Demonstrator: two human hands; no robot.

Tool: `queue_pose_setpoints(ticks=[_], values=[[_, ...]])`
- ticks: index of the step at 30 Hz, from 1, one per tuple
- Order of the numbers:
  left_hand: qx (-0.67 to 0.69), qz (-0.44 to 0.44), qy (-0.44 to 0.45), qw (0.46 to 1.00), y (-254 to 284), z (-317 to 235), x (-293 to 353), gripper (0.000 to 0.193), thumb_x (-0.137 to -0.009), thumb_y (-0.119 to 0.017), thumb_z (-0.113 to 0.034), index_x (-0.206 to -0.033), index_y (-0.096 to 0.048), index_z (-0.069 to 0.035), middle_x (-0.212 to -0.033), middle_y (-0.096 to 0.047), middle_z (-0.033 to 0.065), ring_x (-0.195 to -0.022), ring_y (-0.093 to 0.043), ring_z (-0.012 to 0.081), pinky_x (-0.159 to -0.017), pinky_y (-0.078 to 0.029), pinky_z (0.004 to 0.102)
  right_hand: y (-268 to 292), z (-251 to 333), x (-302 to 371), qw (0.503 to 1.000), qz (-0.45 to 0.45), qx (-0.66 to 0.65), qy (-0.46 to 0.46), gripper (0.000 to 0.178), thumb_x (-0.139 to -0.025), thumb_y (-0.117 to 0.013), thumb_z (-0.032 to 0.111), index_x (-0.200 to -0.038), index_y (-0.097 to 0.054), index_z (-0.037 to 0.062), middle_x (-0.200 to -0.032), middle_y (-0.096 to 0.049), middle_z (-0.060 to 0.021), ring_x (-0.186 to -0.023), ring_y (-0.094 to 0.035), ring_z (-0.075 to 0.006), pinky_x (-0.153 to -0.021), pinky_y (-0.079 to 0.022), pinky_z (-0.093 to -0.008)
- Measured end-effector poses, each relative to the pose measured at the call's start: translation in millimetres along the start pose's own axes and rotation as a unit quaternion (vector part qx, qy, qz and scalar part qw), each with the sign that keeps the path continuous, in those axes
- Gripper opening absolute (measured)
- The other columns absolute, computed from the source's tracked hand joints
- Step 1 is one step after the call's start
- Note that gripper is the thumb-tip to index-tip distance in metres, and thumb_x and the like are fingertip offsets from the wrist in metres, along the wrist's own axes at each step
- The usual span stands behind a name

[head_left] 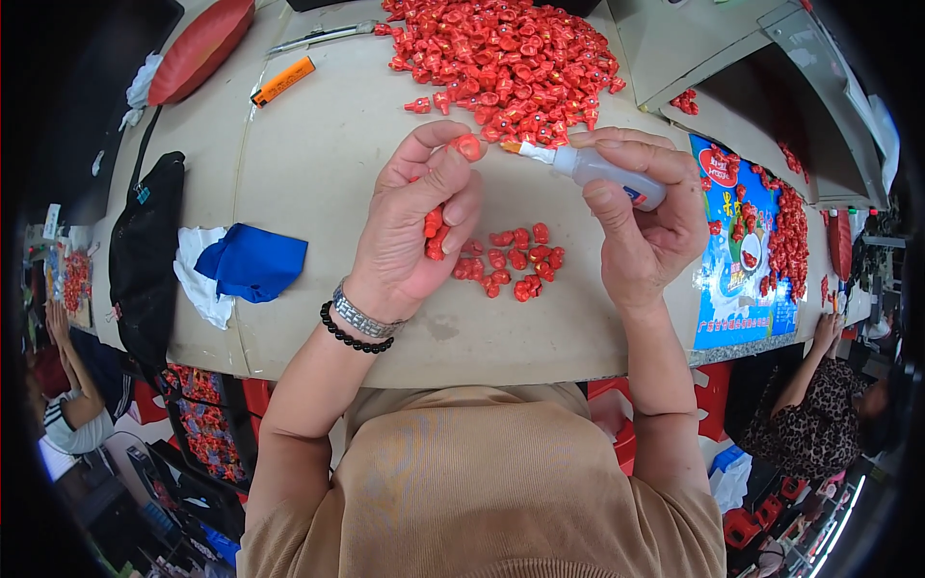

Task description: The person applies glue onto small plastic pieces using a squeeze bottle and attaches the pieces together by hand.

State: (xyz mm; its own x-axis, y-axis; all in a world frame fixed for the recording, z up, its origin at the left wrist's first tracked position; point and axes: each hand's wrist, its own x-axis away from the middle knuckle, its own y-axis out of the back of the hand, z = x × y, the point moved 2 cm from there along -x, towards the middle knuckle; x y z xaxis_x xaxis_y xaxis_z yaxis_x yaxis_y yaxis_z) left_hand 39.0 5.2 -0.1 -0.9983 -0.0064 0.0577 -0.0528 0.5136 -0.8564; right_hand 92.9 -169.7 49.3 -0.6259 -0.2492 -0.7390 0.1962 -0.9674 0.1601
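Note:
My left hand (400,226) pinches a small red plastic piece (469,146) between thumb and forefinger. More red pieces (434,231) are tucked under its curled fingers. In my right hand (655,222) is a translucent squeeze bottle (617,179), lying almost level. Its white nozzle (536,152) with an orange-brown tip points left, just short of the pinched piece. Below, between my hands, a loose cluster of red pieces (517,259) lies on the table. Beyond the hands spreads a large heap of similar red parts (506,63), some with yellow marks.
On the left lie an orange cutter-like tool (282,82), a metal tool (321,37), a red tray (202,48), a blue cloth (252,263) and a black bag (146,255). At right, more red parts (788,241) cover a blue printed sheet (723,308) beside a grey metal stand (718,48). Other people sit on both sides.

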Motion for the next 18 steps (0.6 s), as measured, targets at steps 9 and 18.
queue_pose_setpoints(ticks=[9, 18], values=[[0.089, 0.038, 0.051, 0.994, -1.8, 7.5, 0.3, 0.018, -0.094, -0.055, -0.018, -0.111, -0.051, -0.012, -0.089, -0.054, 0.002, -0.056, -0.04, 0.0077, -0.036, -0.032, 0.0187, 0.9, -2.3, 2.5, 0.981, -0.039, -0.133, -0.133, 0.021, -0.083, -0.067, 0.003, -0.102, -0.057, 0.0001, -0.1, -0.065, -0.0113, -0.089, -0.063, -0.015, -0.074, -0.051, -0.025], [0.086, 0.014, 0.047, 0.995, -5.3, 3.0, 0.2, 0.017, -0.096, -0.051, -0.027, -0.103, -0.052, -0.01, -0.09, -0.057, 0.0026, -0.052, -0.041, 0.0072, -0.035, -0.031, 0.0181, 0.9, -3.4, 4.5, 0.973, -0.031, -0.144, -0.179, 0.02, -0.084, -0.066, 0.005, -0.102, -0.057, 0.002, -0.099, -0.065, -0.0099, -0.089, -0.063, -0.013, -0.072, -0.05, -0.0219]])
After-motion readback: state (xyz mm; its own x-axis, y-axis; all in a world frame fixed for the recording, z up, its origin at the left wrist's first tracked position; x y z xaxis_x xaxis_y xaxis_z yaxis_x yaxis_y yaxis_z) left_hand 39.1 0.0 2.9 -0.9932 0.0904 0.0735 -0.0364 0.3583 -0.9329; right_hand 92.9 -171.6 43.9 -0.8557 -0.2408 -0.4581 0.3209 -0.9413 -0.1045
